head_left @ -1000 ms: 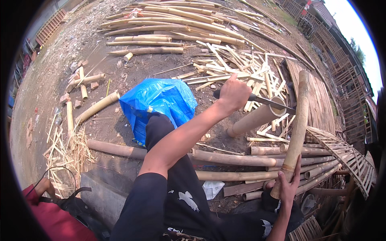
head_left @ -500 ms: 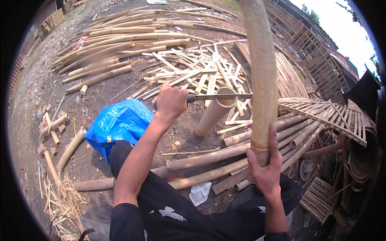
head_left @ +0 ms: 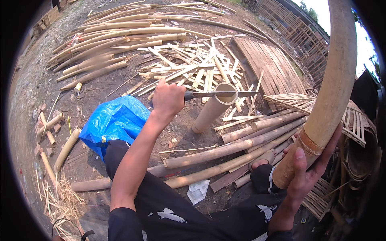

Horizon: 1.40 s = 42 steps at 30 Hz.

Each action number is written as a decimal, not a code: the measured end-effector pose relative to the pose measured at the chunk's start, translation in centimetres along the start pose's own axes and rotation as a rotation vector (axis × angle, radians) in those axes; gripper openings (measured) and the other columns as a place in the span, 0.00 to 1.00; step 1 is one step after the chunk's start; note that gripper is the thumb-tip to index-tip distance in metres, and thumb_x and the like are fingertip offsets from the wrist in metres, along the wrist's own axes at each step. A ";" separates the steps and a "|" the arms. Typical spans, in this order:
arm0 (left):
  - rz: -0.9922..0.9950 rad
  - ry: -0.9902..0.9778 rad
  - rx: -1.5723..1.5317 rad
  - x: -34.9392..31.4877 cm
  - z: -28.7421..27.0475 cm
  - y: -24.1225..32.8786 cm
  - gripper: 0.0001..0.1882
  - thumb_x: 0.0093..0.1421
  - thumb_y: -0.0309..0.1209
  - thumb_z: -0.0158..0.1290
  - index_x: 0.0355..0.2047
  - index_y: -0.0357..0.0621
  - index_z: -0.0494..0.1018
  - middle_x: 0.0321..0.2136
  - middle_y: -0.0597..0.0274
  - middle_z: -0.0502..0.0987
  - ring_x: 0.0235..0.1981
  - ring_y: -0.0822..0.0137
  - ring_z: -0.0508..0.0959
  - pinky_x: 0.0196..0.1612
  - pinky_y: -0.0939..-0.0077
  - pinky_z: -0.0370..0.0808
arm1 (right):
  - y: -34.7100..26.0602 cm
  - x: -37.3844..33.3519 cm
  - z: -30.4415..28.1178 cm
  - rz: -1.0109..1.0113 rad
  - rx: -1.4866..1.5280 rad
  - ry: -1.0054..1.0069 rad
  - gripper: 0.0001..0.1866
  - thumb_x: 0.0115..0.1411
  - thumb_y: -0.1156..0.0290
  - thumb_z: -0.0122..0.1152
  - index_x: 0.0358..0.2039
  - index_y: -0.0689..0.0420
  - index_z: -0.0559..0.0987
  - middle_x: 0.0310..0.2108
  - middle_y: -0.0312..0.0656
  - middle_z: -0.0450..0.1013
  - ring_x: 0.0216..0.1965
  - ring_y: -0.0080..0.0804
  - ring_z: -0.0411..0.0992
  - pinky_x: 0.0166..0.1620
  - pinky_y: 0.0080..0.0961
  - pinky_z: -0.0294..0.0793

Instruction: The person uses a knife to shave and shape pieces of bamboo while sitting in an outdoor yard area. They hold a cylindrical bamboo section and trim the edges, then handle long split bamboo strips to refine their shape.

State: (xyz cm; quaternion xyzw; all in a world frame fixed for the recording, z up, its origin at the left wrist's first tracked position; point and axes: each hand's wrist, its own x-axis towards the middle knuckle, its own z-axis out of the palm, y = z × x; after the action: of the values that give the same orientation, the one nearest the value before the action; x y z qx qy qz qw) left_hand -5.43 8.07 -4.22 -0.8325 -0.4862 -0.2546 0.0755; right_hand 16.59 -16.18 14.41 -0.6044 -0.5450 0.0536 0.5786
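A knife [head_left: 243, 94] is clamped by the fingers of the left hand [head_left: 168, 99]; a pole [head_left: 334, 82] is clasped by those of the right hand [head_left: 304, 180].

Site is an open-air yard under daylight. Floor is bare brown earth [head_left: 94, 86], uneven and scattered with small debris; along the left side it turns to a paler, stony strip [head_left: 32, 80]. A slatted wooden crate [head_left: 52, 15] stands at the far upper left. Toward the upper right, a weathered plank panel [head_left: 269, 66] lies near ground level. Beyond it runs slatted wooden fencing [head_left: 293, 36], with gaps between members. Above the fencing, green foliage [head_left: 312, 14] shows against pale, bright sky [head_left: 321, 7].
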 end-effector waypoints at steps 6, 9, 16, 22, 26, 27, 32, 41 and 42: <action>0.002 0.034 -0.029 1.0 0.2 0.8 0.05 0.47 0.29 0.54 0.18 0.48 0.79 0.15 0.52 0.77 0.17 0.52 0.76 0.36 0.62 0.69 | 5.3 -3.1 2.0 -0.235 -0.286 -0.230 0.46 0.61 0.76 0.61 0.76 0.53 0.51 0.66 0.54 0.64 0.56 0.40 0.72 0.58 0.33 0.73; -0.005 0.024 -0.024 0.7 0.3 0.9 0.06 0.48 0.29 0.54 0.18 0.48 0.80 0.16 0.51 0.78 0.18 0.53 0.78 0.39 0.63 0.72 | 7.3 -4.4 4.0 0.279 -0.319 -0.695 0.46 0.59 0.79 0.65 0.75 0.47 0.57 0.56 0.56 0.73 0.55 0.41 0.74 0.57 0.34 0.73; 0.018 0.069 -0.088 1.2 0.8 2.2 0.09 0.51 0.28 0.53 0.16 0.49 0.80 0.16 0.54 0.79 0.19 0.58 0.81 0.44 0.66 0.69 | 6.6 -2.1 3.1 0.402 0.156 -0.467 0.47 0.58 0.80 0.64 0.76 0.55 0.52 0.58 0.45 0.70 0.48 0.26 0.72 0.51 0.24 0.76; 0.022 -0.059 -0.021 0.6 -0.9 1.7 0.08 0.51 0.28 0.53 0.18 0.49 0.80 0.16 0.54 0.79 0.21 0.57 0.81 0.44 0.66 0.69 | 0.8 1.2 0.1 0.022 0.072 -0.041 0.47 0.58 0.81 0.60 0.76 0.57 0.50 0.63 0.49 0.65 0.51 0.32 0.72 0.53 0.26 0.75; 0.032 -0.044 -0.052 0.1 0.4 1.3 0.06 0.51 0.28 0.54 0.19 0.48 0.79 0.16 0.52 0.78 0.19 0.56 0.79 0.43 0.63 0.69 | 2.2 0.8 -0.5 -0.221 -0.170 0.100 0.49 0.59 0.80 0.63 0.76 0.56 0.48 0.71 0.50 0.55 0.56 0.35 0.70 0.58 0.30 0.73; 0.037 -0.034 -0.048 0.4 0.4 1.6 0.06 0.50 0.29 0.54 0.19 0.48 0.79 0.16 0.52 0.78 0.19 0.56 0.79 0.43 0.63 0.69 | 3.5 0.0 -0.6 -0.239 -0.220 0.017 0.49 0.58 0.80 0.64 0.76 0.54 0.49 0.65 0.53 0.61 0.52 0.39 0.72 0.55 0.33 0.74; 0.006 -0.045 -0.008 0.9 0.8 1.7 0.05 0.46 0.33 0.60 0.20 0.48 0.79 0.16 0.52 0.78 0.19 0.53 0.78 0.38 0.60 0.69 | 8.1 -4.2 1.0 0.131 -0.397 -0.531 0.46 0.59 0.68 0.66 0.74 0.28 0.56 0.47 0.62 0.72 0.45 0.64 0.77 0.48 0.46 0.78; 0.077 -0.093 0.071 4.2 0.4 4.7 0.05 0.50 0.30 0.57 0.21 0.50 0.82 0.17 0.53 0.80 0.20 0.57 0.81 0.41 0.62 0.70 | 8.1 -3.1 0.5 0.159 0.080 -0.429 0.46 0.58 0.68 0.66 0.75 0.42 0.56 0.54 0.62 0.76 0.53 0.49 0.78 0.57 0.34 0.73; 0.093 -0.055 0.056 4.4 1.1 4.7 0.04 0.50 0.30 0.57 0.21 0.50 0.82 0.17 0.53 0.80 0.20 0.57 0.81 0.41 0.63 0.70 | 7.9 -2.8 -0.6 0.181 0.062 -0.393 0.46 0.58 0.69 0.67 0.75 0.43 0.56 0.54 0.61 0.76 0.53 0.47 0.78 0.58 0.34 0.73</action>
State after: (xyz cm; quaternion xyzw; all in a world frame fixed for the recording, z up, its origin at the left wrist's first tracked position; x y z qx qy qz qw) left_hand 0.70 9.43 -2.36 -0.8584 -0.4559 -0.2143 0.0971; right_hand 20.61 -16.51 6.98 -0.6106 -0.5888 0.2388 0.4726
